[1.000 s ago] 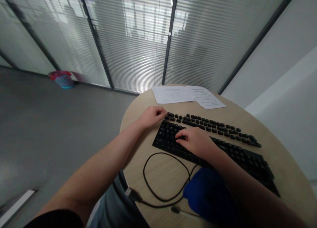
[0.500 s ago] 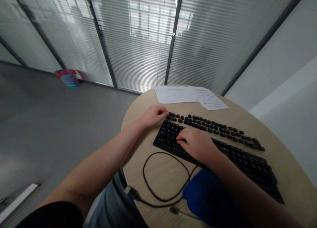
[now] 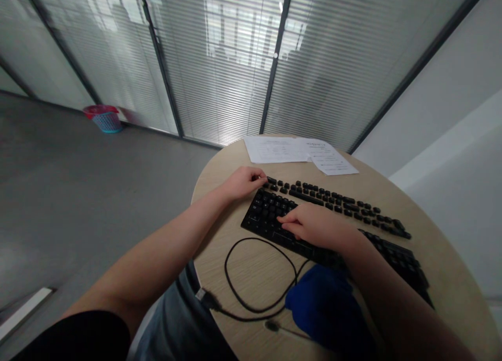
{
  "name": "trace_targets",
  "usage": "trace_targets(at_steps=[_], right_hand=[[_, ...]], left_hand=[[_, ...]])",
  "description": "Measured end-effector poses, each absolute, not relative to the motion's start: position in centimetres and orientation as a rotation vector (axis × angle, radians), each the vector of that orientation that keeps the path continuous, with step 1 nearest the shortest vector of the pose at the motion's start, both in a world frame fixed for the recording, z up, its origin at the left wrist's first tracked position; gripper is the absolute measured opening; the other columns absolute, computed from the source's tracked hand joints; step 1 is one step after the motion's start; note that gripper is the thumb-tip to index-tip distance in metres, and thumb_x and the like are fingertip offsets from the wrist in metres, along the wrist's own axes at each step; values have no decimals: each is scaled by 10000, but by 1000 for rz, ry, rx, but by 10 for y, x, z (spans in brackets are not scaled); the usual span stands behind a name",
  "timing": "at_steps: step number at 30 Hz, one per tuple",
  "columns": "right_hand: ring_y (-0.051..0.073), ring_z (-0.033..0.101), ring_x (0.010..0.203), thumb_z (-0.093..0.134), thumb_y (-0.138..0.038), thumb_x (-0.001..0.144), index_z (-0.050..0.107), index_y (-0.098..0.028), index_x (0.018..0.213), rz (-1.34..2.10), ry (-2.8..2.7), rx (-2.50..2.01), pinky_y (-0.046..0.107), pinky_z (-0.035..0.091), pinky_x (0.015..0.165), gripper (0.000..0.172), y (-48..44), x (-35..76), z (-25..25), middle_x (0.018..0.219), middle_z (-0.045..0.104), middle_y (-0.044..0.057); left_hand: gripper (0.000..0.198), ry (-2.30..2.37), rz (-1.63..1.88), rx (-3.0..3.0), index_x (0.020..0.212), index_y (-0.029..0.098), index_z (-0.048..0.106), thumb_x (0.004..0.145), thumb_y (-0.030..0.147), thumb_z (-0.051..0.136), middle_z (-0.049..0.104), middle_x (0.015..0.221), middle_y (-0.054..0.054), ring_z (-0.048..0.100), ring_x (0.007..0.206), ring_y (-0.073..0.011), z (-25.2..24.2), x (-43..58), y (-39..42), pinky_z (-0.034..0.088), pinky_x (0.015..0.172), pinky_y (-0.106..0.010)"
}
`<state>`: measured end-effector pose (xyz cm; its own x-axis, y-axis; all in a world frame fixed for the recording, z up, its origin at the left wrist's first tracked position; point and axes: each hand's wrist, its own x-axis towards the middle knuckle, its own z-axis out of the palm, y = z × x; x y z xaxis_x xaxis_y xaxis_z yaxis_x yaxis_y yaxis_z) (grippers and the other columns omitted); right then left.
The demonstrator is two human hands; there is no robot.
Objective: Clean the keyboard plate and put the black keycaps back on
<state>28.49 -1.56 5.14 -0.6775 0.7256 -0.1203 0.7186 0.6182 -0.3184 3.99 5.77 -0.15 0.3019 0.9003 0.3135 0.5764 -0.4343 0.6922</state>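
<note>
A black keyboard [image 3: 263, 214] lies at a slant on the round wooden table. Beyond it, loose black keycaps [image 3: 306, 196] stand in rows on the tabletop. My left hand [image 3: 247, 181] rests at the left end of these rows, fingers curled together and fingertips against the end keycaps. Whether a keycap is between them is hidden. Over the left half of the keyboard is my right hand [image 3: 311, 224], thumb and fingers drawn together low above the keys. I cannot make out what is in that pinch. My right hand and forearm cover the keyboard's middle.
A black USB cable [image 3: 226, 277] loops on the near tabletop beside a blue cloth-like item [image 3: 327, 303] and a small dark-headed tool [image 3: 271, 325]. Printed papers [image 3: 274, 149] lie at the far edge. A red and blue basket [image 3: 106, 119] stands on the floor by the blinds.
The view has shifted slightly. My right hand has turned a little over the keys, its fingers straighter and closer together. My left hand stays at the end of the keycap rows.
</note>
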Motion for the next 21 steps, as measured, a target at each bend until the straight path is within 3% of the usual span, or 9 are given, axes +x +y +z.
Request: trace_targets(at_steps=[4,7,15,18,21], right_hand=[[150,621,544,565,-329,944,776,-228,687,714,-2815,-1360,278,430,580,347,-12,284,58,665,742,17],[134,573,493,539,-353,959,670,-208,537,808,-2801,-1369,275,399,555,465,-8,284,60,606,709,16],[107,492,448,539,-309,938,565,-199,462,863,-2813,-1358,261,382,565,489,-5,284,63,505,632,-12],[112,510,454,531,-298,934,619,-200,514,883,-2852,-1352,256,388,561,441,-2,285,63,492,625,-17],[121,528,463,527,-304,933,732,-197,646,929,-2875,-1338,253,390,545,369,3,287,60,486,615,-18]], left_hand=[[253,1319,948,2139,834,168,741,914,351,587,601,640,3,498,603,-132,-1,41,57,362,610,-288],[251,1315,943,2148,840,169,741,913,353,588,621,657,-1,513,610,-137,-3,42,58,367,613,-291],[249,1232,925,2272,946,174,752,923,371,601,660,747,-23,566,680,-155,4,49,46,418,669,-294],[247,1074,936,2415,1021,181,741,915,374,629,701,921,-66,629,871,-203,10,55,38,481,828,-343],[317,1014,939,2492,1157,192,697,926,398,630,696,1129,-102,612,1104,-255,11,58,34,455,1023,-425]])
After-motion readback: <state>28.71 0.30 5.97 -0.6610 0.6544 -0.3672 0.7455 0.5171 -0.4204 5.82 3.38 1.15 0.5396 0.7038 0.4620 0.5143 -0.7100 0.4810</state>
